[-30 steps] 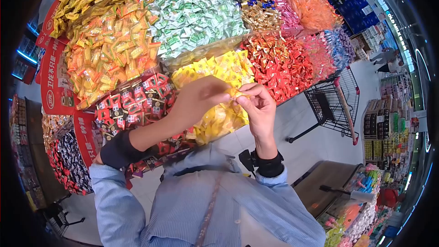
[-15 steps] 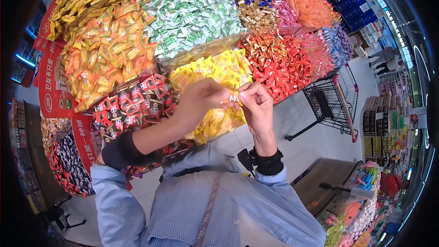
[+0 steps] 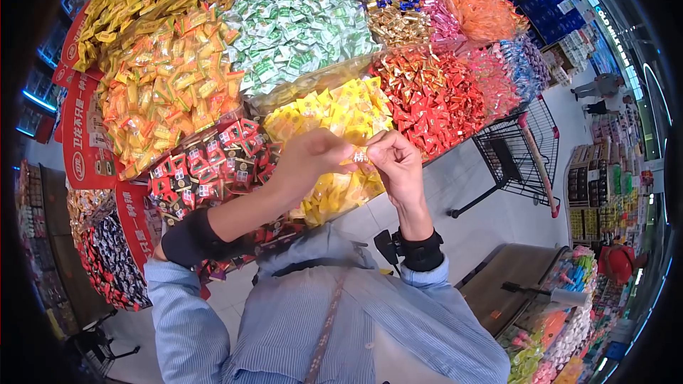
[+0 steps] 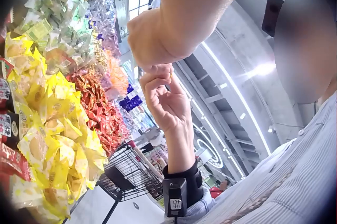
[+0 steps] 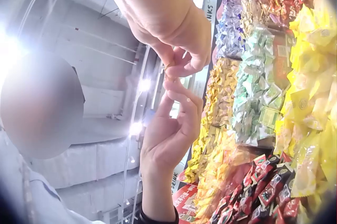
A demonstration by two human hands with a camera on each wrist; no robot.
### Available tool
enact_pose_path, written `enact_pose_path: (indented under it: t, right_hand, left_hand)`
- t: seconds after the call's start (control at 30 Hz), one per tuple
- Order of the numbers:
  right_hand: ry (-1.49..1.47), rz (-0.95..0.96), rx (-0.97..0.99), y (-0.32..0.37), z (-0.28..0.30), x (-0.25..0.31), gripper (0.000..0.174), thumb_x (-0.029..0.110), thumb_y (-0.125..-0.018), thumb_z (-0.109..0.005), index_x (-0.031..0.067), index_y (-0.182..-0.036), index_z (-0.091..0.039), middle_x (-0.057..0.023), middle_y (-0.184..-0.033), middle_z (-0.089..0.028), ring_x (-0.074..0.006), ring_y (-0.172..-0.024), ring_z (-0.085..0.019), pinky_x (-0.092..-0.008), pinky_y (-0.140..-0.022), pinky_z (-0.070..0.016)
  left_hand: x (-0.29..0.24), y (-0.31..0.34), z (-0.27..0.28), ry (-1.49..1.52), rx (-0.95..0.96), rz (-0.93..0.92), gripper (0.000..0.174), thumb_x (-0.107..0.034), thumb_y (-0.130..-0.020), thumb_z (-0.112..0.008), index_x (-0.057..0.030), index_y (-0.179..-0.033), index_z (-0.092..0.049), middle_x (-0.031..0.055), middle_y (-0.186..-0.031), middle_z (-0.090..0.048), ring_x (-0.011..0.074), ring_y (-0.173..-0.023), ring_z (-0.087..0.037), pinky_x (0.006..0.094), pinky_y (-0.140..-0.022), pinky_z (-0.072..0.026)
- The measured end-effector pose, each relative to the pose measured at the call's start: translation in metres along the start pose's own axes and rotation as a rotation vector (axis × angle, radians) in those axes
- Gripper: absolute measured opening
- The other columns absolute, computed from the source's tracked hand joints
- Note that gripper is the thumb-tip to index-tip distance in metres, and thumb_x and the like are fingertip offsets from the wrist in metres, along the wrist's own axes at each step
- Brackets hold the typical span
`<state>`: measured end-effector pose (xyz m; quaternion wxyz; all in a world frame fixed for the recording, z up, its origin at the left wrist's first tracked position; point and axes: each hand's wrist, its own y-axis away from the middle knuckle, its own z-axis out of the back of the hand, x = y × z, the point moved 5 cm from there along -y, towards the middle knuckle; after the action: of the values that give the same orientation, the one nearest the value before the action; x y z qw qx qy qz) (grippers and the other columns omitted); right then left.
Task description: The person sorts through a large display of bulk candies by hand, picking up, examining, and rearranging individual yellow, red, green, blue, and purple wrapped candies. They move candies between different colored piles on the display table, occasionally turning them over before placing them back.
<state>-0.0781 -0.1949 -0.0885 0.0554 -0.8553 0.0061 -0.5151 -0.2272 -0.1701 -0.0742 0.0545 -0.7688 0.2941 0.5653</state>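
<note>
A small yellow-and-white wrapped candy (image 3: 361, 156) with dark printed characters is held between both hands, above the yellow packets (image 3: 334, 110). The left hand (image 3: 311, 160) pinches its left end and the right hand (image 3: 400, 167) its right end, fingertips close together. In the left wrist view the right hand (image 4: 169, 105) has curled fingers meeting the left hand's fingertips. The right wrist view has the left hand (image 5: 171, 134) below and the right hand (image 5: 171, 29) above, with only a sliver of the candy between them; their fingers hide the rest.
Sweets in bins surround the hands: red-and-black packets (image 3: 213, 163), orange ones (image 3: 171, 85), green-white ones (image 3: 299, 28) and red ones (image 3: 441, 107). A shopping cart (image 3: 519, 160) stands at the right. Behind it a person (image 3: 601, 87) is in the aisle. A brown-sided display (image 3: 509, 284) stands at lower right.
The candy has turned between the fingertips, so its white printed face now shows. Both hands stay close together in nearly the same place; the head view has shifted slightly.
</note>
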Motion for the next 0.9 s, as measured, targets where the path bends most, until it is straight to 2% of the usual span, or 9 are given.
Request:
enact_pose_path:
  t: [0.13, 0.23, 0.33, 0.63, 0.8, 0.87, 0.9]
  right_hand:
    - [0.185, -0.039, 0.065, -0.001, 0.003, 0.002, 0.006, 0.002, -0.082, -0.061, 0.0003, -0.081, -0.055, -0.0064, -0.085, -0.059, -0.0082, -0.070, -0.054, -0.0218, -0.063, -0.0449]
    - [0.197, -0.069, 0.113, -0.001, 0.002, 0.003, 0.007, 0.002, -0.082, -0.061, -0.0004, -0.080, -0.055, -0.0064, -0.085, -0.059, -0.0085, -0.070, -0.054, -0.0218, -0.063, -0.0451]
    - [0.158, -0.077, 0.138, -0.001, 0.002, 0.003, 0.007, 0.001, -0.082, -0.061, -0.0005, -0.079, -0.055, -0.0066, -0.085, -0.059, -0.0090, -0.070, -0.054, -0.0220, -0.063, -0.0452]
    - [-0.016, -0.037, 0.023, 0.000, -0.002, -0.003, 0.007, 0.002, -0.083, -0.060, 0.0000, -0.084, -0.054, -0.0071, -0.085, -0.058, -0.0108, -0.069, -0.053, -0.0237, -0.064, -0.0440]
    - [0.014, -0.046, -0.006, 0.004, 0.001, -0.007, 0.006, 0.002, -0.083, -0.059, 0.0002, -0.083, -0.054, -0.0071, -0.086, -0.057, -0.0106, -0.069, -0.053, -0.0238, -0.064, -0.0439]
    - [0.051, -0.041, -0.019, -0.001, 0.003, -0.009, 0.005, 0.001, -0.083, -0.059, 0.0004, -0.083, -0.054, -0.0068, -0.087, -0.057, -0.0104, -0.070, -0.054, -0.0235, -0.064, -0.0443]
    - [0.038, -0.058, -0.025, -0.001, 0.004, -0.013, 0.004, 0.001, -0.084, -0.058, 0.0007, -0.082, -0.055, -0.0066, -0.087, -0.057, -0.0098, -0.070, -0.054, -0.0229, -0.064, -0.0445]
  left_hand:
    - [0.007, -0.001, 0.007, -0.059, 0.063, -0.005, 0.014, -0.014, -0.085, -0.061, -0.0011, -0.089, -0.058, 0.0069, -0.082, -0.064, 0.0146, -0.075, -0.064, 0.0250, -0.069, -0.0516]
    - [0.008, -0.001, 0.007, -0.048, 0.099, 0.014, 0.014, -0.014, -0.085, -0.061, -0.0010, -0.088, -0.058, 0.0067, -0.083, -0.064, 0.0150, -0.075, -0.064, 0.0255, -0.069, -0.0517]
    - [0.009, 0.000, 0.007, -0.070, 0.086, 0.039, 0.014, -0.014, -0.085, -0.061, -0.0010, -0.088, -0.058, 0.0068, -0.084, -0.064, 0.0150, -0.075, -0.064, 0.0252, -0.069, -0.0516]
    - [0.003, 0.001, 0.003, -0.002, 0.037, 0.042, 0.014, -0.013, -0.086, -0.059, -0.0001, -0.090, -0.056, 0.0087, -0.085, -0.064, 0.0142, -0.078, -0.064, 0.0249, -0.071, -0.0517]
    - [0.012, 0.002, 0.007, -0.014, 0.031, -0.004, 0.012, -0.012, -0.086, -0.058, -0.0007, -0.091, -0.056, 0.0078, -0.085, -0.064, 0.0134, -0.077, -0.062, 0.0261, -0.072, -0.0507]
    - [0.011, -0.007, 0.012, -0.128, 0.065, -0.095, 0.009, -0.010, -0.087, -0.057, -0.0011, -0.090, -0.056, 0.0062, -0.083, -0.063, 0.0121, -0.078, -0.060, 0.0256, -0.074, -0.0488]
    - [0.014, -0.011, 0.017, -0.244, 0.045, -0.190, 0.019, -0.015, -0.083, -0.062, 0.0009, -0.092, -0.056, 0.0060, -0.085, -0.061, 0.0117, -0.078, -0.059, 0.0257, -0.071, -0.0483]
